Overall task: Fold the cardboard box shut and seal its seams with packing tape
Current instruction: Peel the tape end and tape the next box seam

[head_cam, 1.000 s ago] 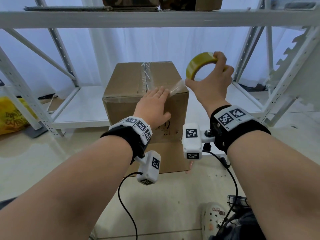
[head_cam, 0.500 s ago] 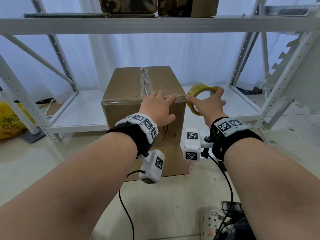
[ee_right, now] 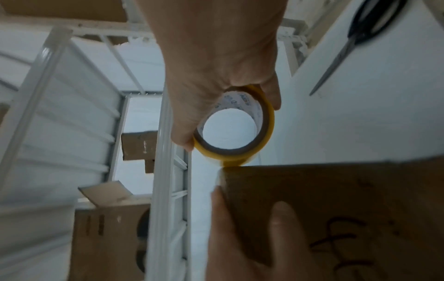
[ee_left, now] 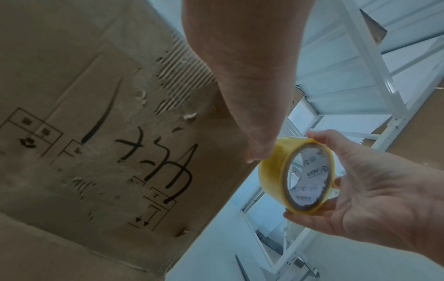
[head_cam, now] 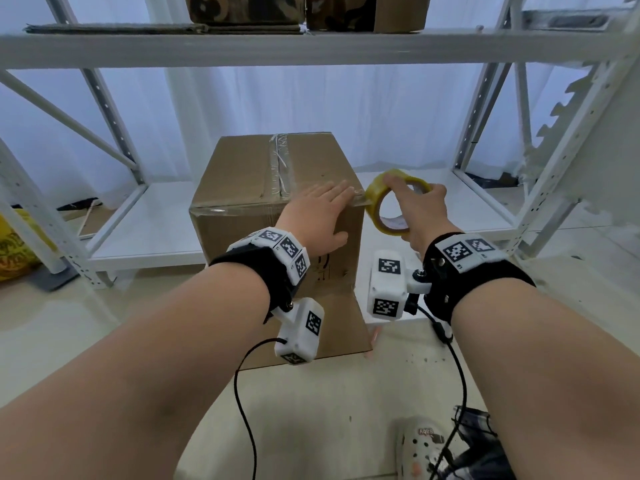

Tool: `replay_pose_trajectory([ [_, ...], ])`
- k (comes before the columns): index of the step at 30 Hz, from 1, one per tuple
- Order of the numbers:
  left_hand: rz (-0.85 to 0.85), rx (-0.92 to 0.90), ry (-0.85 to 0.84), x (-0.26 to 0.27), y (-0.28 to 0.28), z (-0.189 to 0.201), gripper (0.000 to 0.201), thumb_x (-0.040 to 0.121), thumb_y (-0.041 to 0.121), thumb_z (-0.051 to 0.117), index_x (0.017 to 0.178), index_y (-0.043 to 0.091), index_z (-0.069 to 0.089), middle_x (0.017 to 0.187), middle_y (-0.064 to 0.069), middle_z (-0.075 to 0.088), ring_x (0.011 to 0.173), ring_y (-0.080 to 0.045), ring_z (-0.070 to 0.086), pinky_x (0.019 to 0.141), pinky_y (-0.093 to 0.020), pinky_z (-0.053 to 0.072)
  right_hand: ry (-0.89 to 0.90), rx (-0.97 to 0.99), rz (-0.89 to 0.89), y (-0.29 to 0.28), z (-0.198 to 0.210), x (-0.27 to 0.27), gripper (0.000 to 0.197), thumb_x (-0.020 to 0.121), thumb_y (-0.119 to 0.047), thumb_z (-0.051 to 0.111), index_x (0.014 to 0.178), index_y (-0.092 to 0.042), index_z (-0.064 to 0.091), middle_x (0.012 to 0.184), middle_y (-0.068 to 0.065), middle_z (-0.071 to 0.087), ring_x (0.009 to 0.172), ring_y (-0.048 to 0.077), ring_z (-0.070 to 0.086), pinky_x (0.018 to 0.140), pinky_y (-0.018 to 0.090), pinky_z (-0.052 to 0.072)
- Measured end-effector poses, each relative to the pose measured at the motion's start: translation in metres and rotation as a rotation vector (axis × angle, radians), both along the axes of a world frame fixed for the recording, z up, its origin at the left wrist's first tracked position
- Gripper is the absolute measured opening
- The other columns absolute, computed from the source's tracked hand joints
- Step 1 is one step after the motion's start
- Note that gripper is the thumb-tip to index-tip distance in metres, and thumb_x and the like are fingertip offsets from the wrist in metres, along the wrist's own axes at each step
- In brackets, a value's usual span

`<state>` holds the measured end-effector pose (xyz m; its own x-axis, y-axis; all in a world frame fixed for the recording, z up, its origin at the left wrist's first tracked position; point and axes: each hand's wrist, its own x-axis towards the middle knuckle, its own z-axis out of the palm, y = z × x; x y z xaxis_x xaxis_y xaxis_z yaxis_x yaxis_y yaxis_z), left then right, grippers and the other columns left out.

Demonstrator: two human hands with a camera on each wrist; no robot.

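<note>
At the cardboard box corner, the tape roll has dropped from up high, right hand pinching it; flat left hand presses the strip down, so this edge seam's nearly sealed.

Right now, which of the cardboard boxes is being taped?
The plain brown box under the left hand, beside the tape roll; the camouflage-patterned boxes sit untouched on the shelf above.

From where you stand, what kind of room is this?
Probably a storeroom or packing area: white metal shelving with boxes on top, a cardboard box being sealed, and a tape roll in use.
</note>
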<state>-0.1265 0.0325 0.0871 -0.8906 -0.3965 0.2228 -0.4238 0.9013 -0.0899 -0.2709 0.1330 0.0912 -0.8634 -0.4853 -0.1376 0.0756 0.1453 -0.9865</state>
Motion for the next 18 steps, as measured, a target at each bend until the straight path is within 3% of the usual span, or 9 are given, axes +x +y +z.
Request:
replay_pose_trajectory([
  [3, 0.001, 0.023, 0.027, 0.002, -0.001, 0.000, 0.075, 0.090, 0.043, 0.049, 0.152, 0.020, 0.012, 0.159, 0.002, 0.011, 0.146, -0.016, 0.013, 0.118, -0.032, 0.009, 0.148, 0.028, -0.041, 0.004, 0.000, -0.009, 0.080, 0.063, -0.052, 0.075, 0.129, -0.025, 0.038, 0.124, 0.002, 0.048, 0.112, 0.026, 0.051, 0.092, 0.039, 0.047],
  [7, 0.012, 0.035, 0.040, -0.001, 0.004, 0.003, 0.074, 0.091, 0.044, 0.046, 0.152, 0.021, 0.012, 0.159, 0.003, 0.011, 0.146, -0.015, 0.013, 0.118, -0.032, 0.010, 0.303, 0.255, -0.071, 0.017, -0.014, -0.021, 0.081, 0.066, -0.049, 0.073, 0.135, -0.033, 0.034, 0.131, 0.011, 0.035, 0.117, 0.036, 0.043, 0.094, 0.045, 0.045],
  [10, 0.036, 0.060, 0.059, 0.000, 0.004, 0.002, 0.073, 0.091, 0.044, 0.046, 0.152, 0.021, 0.012, 0.159, 0.004, 0.011, 0.146, -0.014, 0.013, 0.118, -0.032, 0.010, 0.262, 0.219, -0.057, 0.014, -0.019, -0.023, 0.081, 0.067, -0.048, 0.073, 0.136, -0.033, 0.034, 0.131, 0.010, 0.035, 0.115, 0.034, 0.044, 0.093, 0.045, 0.046],
  [16, 0.046, 0.080, 0.069, 0.000, 0.005, 0.003, 0.070, 0.092, 0.042, 0.046, 0.151, 0.022, 0.015, 0.159, 0.004, 0.014, 0.145, -0.014, 0.014, 0.118, -0.033, 0.013, 0.149, 0.195, 0.020, 0.006, -0.033, -0.020, 0.085, 0.062, -0.055, 0.073, 0.134, -0.027, 0.038, 0.133, 0.006, 0.045, 0.112, 0.026, 0.049, 0.076, 0.032, 0.044],
  [18, 0.046, 0.079, 0.080, 0.000, 0.005, 0.003, 0.069, 0.092, 0.041, 0.046, 0.151, 0.022, 0.017, 0.158, 0.005, 0.015, 0.145, -0.014, 0.016, 0.118, -0.034, 0.014, 0.058, 0.201, 0.073, 0.003, -0.038, -0.017, 0.091, 0.054, -0.060, 0.071, 0.131, -0.026, 0.039, 0.128, 0.007, 0.047, 0.113, 0.028, 0.050, 0.082, 0.038, 0.050],
])
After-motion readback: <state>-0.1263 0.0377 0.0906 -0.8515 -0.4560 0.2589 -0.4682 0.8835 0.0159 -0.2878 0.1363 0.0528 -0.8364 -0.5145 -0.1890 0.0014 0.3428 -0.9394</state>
